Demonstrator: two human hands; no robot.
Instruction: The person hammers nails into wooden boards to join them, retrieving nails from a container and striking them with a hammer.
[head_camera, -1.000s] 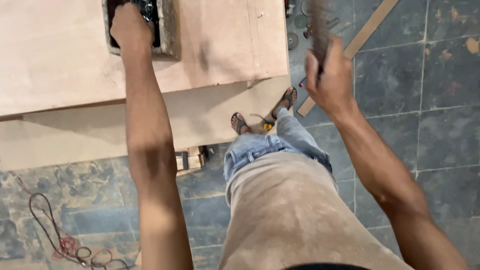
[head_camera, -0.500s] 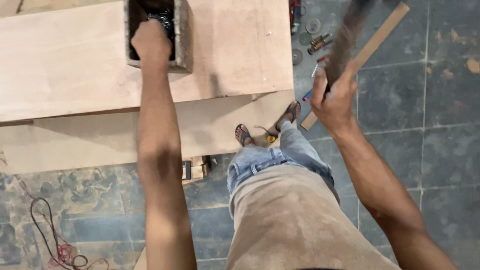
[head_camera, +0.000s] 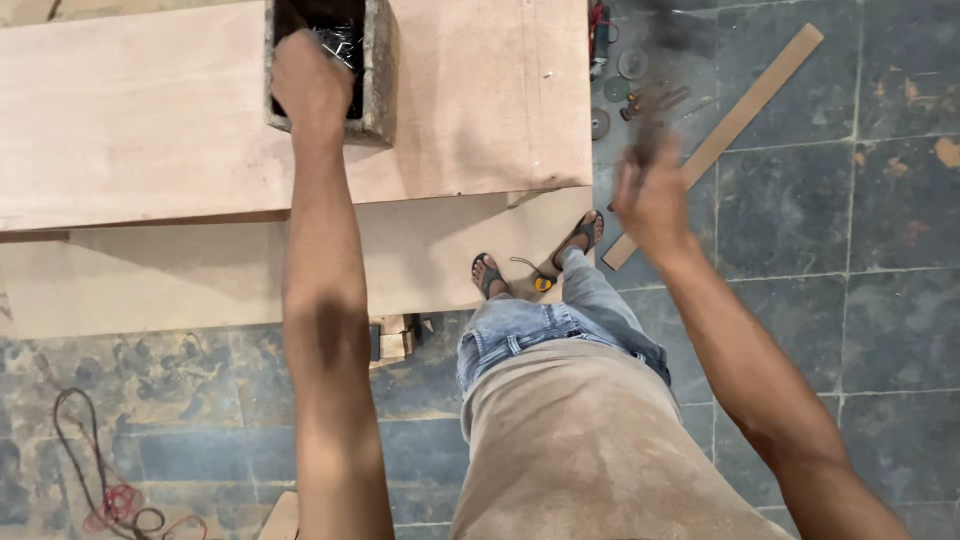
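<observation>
Left hand (head_camera: 310, 85) dipped into small open wooden box (head_camera: 378, 75) of loose nails (head_camera: 340, 40) on plywood tabletop (head_camera: 150, 120); fingers hidden inside, grip not discernible. Right hand (head_camera: 650, 195) raised over tiled floor (head_camera: 850, 250), fingers closed round blurred dark tool handle (head_camera: 655, 140). Nails probably stiff, sharp, light, slippery in bulk; best pinched by the shank.

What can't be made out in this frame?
- Head view: the tool in the right hand is motion-blurred; its kind is unclear.
- The left hand covers part of the open box; its fingers and any grip are hidden.
- Small items on the floor are too small to identify.
- The box's far end is cut off by the top edge.
</observation>
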